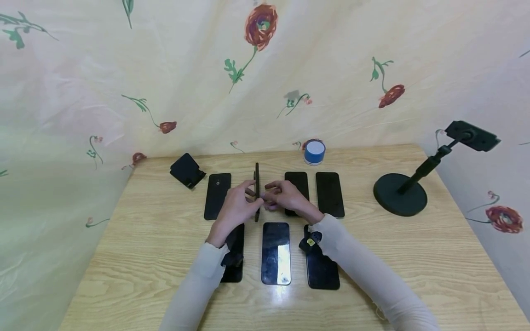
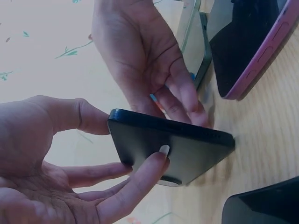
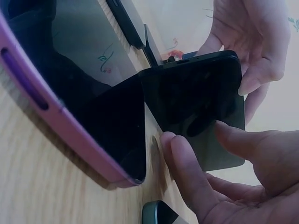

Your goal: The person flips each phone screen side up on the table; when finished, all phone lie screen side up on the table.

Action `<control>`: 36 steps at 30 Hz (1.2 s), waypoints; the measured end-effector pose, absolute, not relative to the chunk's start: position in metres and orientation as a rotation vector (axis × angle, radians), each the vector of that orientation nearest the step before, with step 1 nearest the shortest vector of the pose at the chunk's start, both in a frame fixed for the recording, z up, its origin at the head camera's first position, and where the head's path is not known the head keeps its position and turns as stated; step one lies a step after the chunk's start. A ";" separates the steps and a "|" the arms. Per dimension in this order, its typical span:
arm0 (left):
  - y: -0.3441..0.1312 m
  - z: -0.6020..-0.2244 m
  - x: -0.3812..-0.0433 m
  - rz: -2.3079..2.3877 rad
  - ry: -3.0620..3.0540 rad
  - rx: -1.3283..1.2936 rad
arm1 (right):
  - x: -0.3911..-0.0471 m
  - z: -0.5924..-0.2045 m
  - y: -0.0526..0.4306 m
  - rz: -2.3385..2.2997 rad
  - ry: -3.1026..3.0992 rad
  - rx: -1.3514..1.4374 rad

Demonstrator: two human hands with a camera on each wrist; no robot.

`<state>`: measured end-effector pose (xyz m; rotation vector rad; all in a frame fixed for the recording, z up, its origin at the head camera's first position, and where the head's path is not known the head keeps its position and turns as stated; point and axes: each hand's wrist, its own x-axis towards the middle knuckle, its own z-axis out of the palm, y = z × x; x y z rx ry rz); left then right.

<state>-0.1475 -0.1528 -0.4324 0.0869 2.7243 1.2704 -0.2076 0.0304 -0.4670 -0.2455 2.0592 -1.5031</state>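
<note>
My left hand (image 1: 238, 204) grips a black smartphone (image 1: 257, 177) that stands on edge over the middle of the table. In the left wrist view, the thumb is at one corner of the phone (image 2: 133, 142) and the fingers lie against its dark back. The right hand (image 1: 285, 195) is on the screen side, fingers loosely bent. The right wrist view shows that hand's thumb and fingertips close to the dark screen (image 3: 191, 93); whether they touch it I cannot tell. A phone with a pink frame (image 3: 88, 149) lies near the right hand.
Several phones lie around the hands: a face-down one (image 1: 217, 195), two behind the right hand (image 1: 330, 195), and a front row including a shiny one (image 1: 276, 253). At the back are a black folded stand (image 1: 186, 170) and a blue round container (image 1: 314, 152). A black holder (image 1: 401, 197) stands right.
</note>
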 end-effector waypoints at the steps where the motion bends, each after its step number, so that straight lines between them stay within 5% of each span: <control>1: -0.154 -0.432 -0.148 1.276 2.729 0.086 | -0.207 -0.467 0.030 -1.499 2.060 -0.239; 36: -0.176 -0.435 -0.157 1.233 2.644 -0.114 | -0.205 -0.464 0.025 -1.264 2.323 -0.238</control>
